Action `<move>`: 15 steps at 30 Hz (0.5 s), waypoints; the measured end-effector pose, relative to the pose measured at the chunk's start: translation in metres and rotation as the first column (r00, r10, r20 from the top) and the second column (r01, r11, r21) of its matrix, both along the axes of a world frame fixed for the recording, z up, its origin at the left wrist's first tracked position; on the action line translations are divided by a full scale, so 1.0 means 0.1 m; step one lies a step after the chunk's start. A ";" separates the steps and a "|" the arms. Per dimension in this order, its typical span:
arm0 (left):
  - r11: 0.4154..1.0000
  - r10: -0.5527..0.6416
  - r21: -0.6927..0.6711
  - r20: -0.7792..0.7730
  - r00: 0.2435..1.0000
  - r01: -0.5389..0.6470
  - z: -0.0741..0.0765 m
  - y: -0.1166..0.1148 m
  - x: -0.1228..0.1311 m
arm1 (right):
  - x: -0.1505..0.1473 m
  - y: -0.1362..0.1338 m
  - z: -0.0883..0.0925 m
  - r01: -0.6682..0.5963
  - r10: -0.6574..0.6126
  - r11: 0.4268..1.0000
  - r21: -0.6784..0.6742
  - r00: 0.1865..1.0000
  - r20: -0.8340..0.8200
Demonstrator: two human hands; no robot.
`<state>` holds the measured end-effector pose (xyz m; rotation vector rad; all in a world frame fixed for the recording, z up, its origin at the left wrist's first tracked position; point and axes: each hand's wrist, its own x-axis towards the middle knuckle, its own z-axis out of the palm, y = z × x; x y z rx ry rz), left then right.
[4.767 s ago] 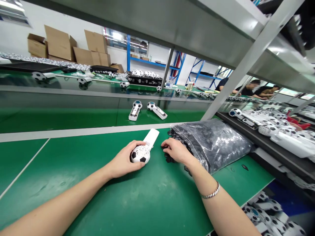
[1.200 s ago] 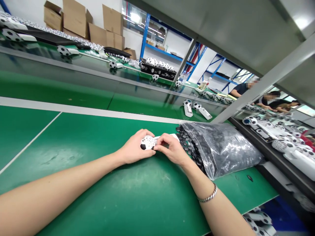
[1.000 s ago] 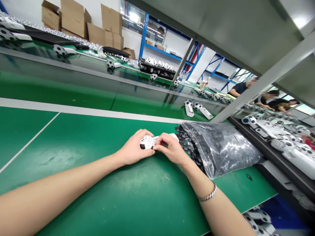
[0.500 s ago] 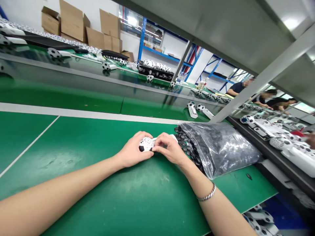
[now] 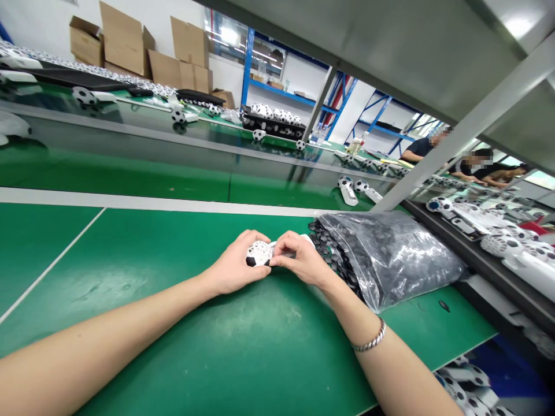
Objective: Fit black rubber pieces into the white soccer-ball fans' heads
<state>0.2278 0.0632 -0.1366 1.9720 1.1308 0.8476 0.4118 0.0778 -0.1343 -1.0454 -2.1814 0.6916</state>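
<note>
Left hand (image 5: 236,260): clenched around our soccer-ball fan (image 5: 259,253).
Right hand (image 5: 301,260): grasping the fan's white handle (image 5: 306,237).
Fan: between our hands, above the green bench mat (image 5: 173,346).
Just right: clear plastic bag of black discs (image 5: 390,257).
Farther right: shelf (image 5: 472,254) of finished fans.

We are working in what is plainly a factory assembly hall: long workbenches topped with green mats (image 5: 143,242) are running across the room beneath grey steel shelving (image 5: 347,46), and football-patterned white units (image 5: 498,242) are lying in rows along them. A bulk plastic bag of small black parts (image 5: 385,260) is sitting on the bench, cardboard boxes (image 5: 124,43) are standing by the far wall near blue metal racking (image 5: 248,69), and other workers (image 5: 420,151) are sitting at the benches beyond.
</note>
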 end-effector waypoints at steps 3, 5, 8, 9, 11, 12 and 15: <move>0.999 0.016 0.028 0.002 1.000 -0.016 0.01 -0.01 0.02 | 0.00 0.01 0.00 -0.009 0.009 1.000 -0.002 1.000 -0.008; 1.000 0.020 0.018 0.004 1.000 -0.020 0.02 -0.01 0.02 | 0.00 0.00 0.01 -0.012 0.012 1.000 0.013 1.000 -0.005; 1.000 0.013 -0.027 0.002 1.000 -0.013 0.03 0.00 -0.02 | 0.00 -0.01 0.01 -0.022 0.022 0.999 0.038 1.000 0.001; 0.999 0.003 -0.047 0.004 1.000 -0.002 0.04 0.00 -0.03 | -0.01 -0.01 0.01 -0.022 0.023 0.999 0.043 1.000 -0.001; 0.995 -0.029 -0.095 0.018 0.999 0.030 0.05 0.01 -0.06 | -0.01 -0.01 0.01 -0.016 0.016 0.999 0.051 1.000 -0.011; 0.993 -0.040 -0.114 0.028 0.999 0.043 0.05 0.01 -0.06 | -0.01 -0.01 0.01 -0.010 0.011 0.999 0.053 1.000 -0.015; 0.993 -0.019 -0.116 0.047 0.999 0.024 0.04 0.00 -0.05 | -0.02 -0.01 0.01 0.004 -0.003 0.999 0.048 1.000 -0.023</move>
